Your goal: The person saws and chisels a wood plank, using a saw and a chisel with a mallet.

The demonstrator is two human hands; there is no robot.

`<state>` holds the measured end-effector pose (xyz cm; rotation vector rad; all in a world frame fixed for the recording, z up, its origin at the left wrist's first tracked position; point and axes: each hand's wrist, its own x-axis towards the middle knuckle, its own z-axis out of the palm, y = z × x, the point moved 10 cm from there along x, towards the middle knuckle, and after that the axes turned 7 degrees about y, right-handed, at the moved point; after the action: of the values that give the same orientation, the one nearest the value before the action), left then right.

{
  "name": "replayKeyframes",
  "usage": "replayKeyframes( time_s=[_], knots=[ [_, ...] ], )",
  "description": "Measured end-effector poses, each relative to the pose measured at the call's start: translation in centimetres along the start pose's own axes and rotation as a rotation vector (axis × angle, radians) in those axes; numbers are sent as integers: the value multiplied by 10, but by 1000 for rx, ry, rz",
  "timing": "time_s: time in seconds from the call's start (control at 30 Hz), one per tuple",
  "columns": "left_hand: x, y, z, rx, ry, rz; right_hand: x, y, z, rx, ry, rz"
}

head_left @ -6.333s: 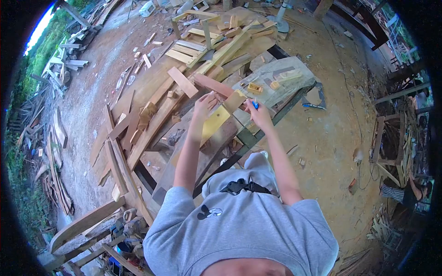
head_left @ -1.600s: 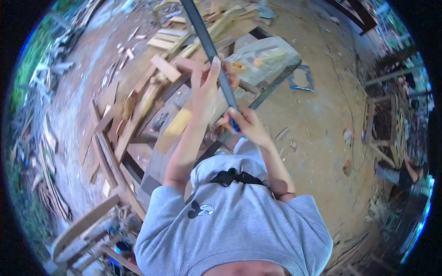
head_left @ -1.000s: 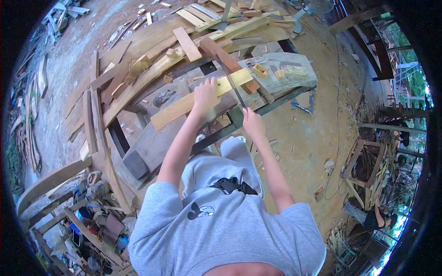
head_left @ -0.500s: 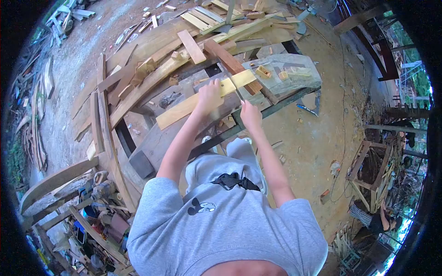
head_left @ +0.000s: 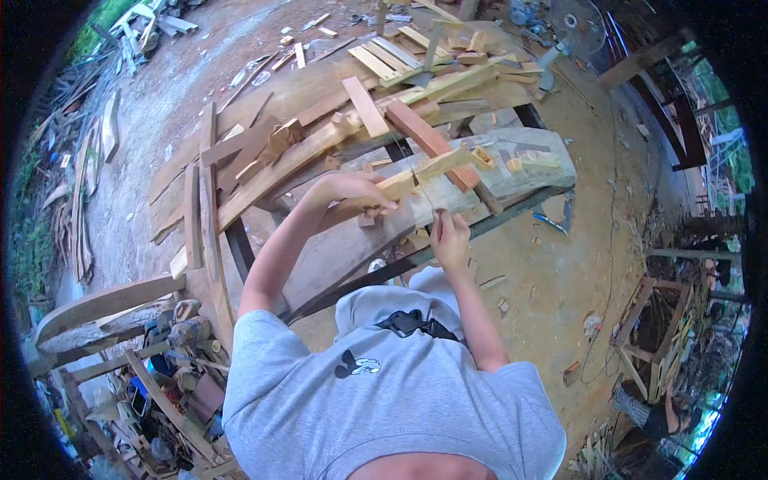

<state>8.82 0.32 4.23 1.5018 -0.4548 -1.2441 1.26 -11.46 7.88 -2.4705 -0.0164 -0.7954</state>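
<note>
My left hand (head_left: 358, 190) is closed around a pale wooden board (head_left: 440, 165), its wrist bent and its fingers curled at the near side. The board is tipped up, so it looks narrow, and its far end overlaps a reddish-brown beam (head_left: 428, 134). My right hand (head_left: 450, 238) is closed on a thin saw-like blade (head_left: 427, 194), seen nearly edge-on. That blade runs from my fingers up to the board's middle; its grip is hidden in my hand. Below both lies a thick grey, weathered plank (head_left: 344, 260).
A pinkish-brown board (head_left: 365, 106) and long curved timbers (head_left: 288, 160) lie beyond my hands. Small wood blocks (head_left: 514, 165) sit on the plank's right end. Scrap and bags (head_left: 160, 384) are heaped at lower left. A person's arm (head_left: 672, 412) shows at lower right.
The pale board has turned from lying flat to tipped up. My left hand has rolled over with it, its wrist now bent. My right hand and the blade have shifted slightly towards me.
</note>
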Motion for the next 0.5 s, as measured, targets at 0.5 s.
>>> replayKeyframes(
  time_s=[0.5],
  knots=[
    [-100,-53,-150,524,833,-322,82,24,76,288,-58,456]
  ],
)
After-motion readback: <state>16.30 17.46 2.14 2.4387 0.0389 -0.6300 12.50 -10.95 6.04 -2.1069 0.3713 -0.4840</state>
